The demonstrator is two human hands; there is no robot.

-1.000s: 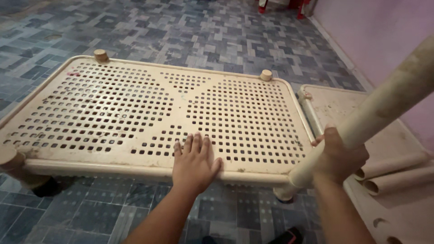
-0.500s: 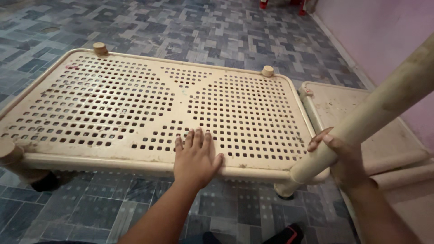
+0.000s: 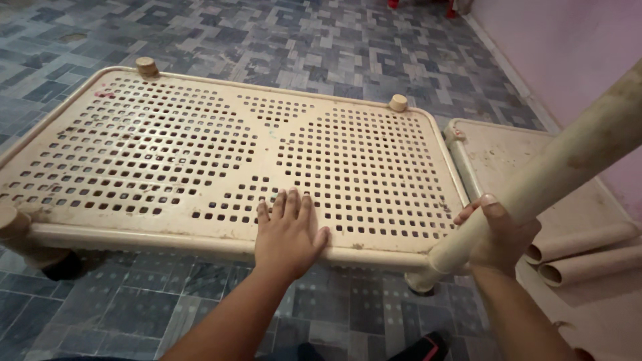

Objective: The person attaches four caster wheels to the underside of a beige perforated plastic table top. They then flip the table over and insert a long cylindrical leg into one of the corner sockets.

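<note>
A cream perforated plastic shelf panel lies flat a little above the tiled floor. My left hand rests palm down on its near edge, fingers spread. My right hand grips a long cream tube whose lower end sits at the panel's near right corner socket; the tube slants up to the right. Short round pegs stand at the far left corner and the far right corner.
A second cream panel lies to the right by a pink wall. Two loose cream tubes lie on it. A dark shoe tip shows at the bottom. Blue-grey tiles cover the floor.
My right hand has slid a little along the tube and tightened its hold near the corner. My left hand stays flat on the panel edge.
</note>
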